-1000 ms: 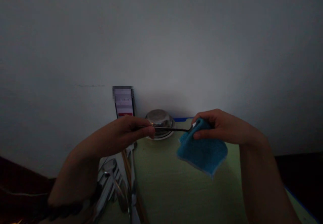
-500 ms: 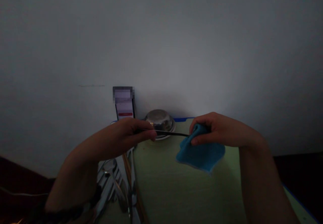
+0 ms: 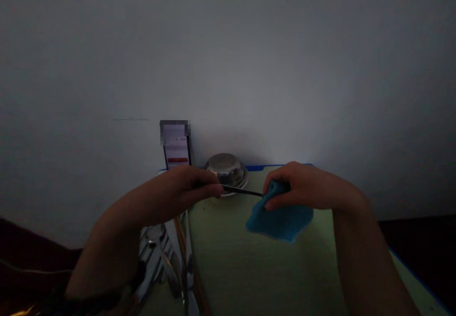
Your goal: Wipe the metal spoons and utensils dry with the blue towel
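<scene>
Between my hands a thin metal utensil [image 3: 242,191] is held nearly level above the table; its kind cannot be made out, since both ends are covered. My left hand [image 3: 187,186] is closed, pinching one end between thumb and fingers. A blue cloth [image 3: 281,218] is folded round the other end, and my right hand [image 3: 295,187] grips the cloth there, thumb below and fingers above. The cloth's loose part hangs down over the table. Behind the utensil, an upturned metal bowl [image 3: 226,168] rests on what looks like a stack of dishes.
A phone [image 3: 177,147] leans upright against the wall [image 3: 228,69]. Several pieces of cutlery, including a spoon [image 3: 164,254], lie on the left of the pale green table [image 3: 256,278], partly behind my left forearm. A blue edge strip [image 3: 255,167] borders the table.
My right hand and the cloth have shifted slightly left, toward my left hand, so less of the utensil shows between them. My left hand keeps its hold.
</scene>
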The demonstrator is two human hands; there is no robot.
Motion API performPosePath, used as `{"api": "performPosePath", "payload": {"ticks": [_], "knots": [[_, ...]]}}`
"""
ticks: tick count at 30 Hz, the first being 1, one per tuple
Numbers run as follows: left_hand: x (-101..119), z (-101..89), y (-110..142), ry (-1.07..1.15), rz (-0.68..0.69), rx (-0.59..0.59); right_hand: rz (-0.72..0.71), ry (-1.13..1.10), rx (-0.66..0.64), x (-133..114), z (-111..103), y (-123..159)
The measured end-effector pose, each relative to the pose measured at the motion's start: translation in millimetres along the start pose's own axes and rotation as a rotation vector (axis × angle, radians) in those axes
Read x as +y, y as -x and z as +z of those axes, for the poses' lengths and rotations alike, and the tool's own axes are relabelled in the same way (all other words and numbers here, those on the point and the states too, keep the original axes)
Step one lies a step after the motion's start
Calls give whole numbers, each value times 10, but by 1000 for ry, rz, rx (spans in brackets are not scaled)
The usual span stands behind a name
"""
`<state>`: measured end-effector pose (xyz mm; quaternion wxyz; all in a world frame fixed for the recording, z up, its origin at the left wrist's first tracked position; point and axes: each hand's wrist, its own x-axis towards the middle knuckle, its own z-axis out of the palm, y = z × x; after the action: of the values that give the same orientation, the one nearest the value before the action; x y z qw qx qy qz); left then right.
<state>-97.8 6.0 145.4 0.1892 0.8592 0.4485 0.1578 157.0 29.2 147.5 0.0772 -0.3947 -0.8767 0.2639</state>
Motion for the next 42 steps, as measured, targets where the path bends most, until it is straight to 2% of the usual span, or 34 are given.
{"api": "performPosePath", "payload": {"ticks": [3, 9, 15, 19, 25, 27, 30, 32, 36, 39, 42], "knots": [[68, -15, -19, -22, -25, -107, -14, 30, -11, -45, 0, -20], [137, -23, -42, -15, -17, -129, -61, -8, -43, -110, 1, -61], [-50, -13, 12, -7, -18, -72, -37, -153, 2, -11, 24, 29], [-100, -3, 12, -4, -7, -43, -22, -164, 11, 50, 45, 37], [-81, -24, -13, 18, -8, -7, 115, -94, 156, 127, 68, -24], [-88, -25, -13, 24, -13, 5, 126, -71, 119, 148, 65, -34], [-114, -16, -7, 51, -29, 12, 56, -79, -3, 152, 49, -35], [-128, -9, -1, 83, -34, 2, 14, -117, -39, 141, 37, -27], [-122, -9, 6, 143, -24, -17, 26, -233, -23, 107, 32, -3], [-114, -15, 2, 156, -19, -26, 13, -192, 42, 77, 39, 3], [-126, -14, -3, 130, -42, -1, -10, -160, 51, 77, 46, -14]]}}
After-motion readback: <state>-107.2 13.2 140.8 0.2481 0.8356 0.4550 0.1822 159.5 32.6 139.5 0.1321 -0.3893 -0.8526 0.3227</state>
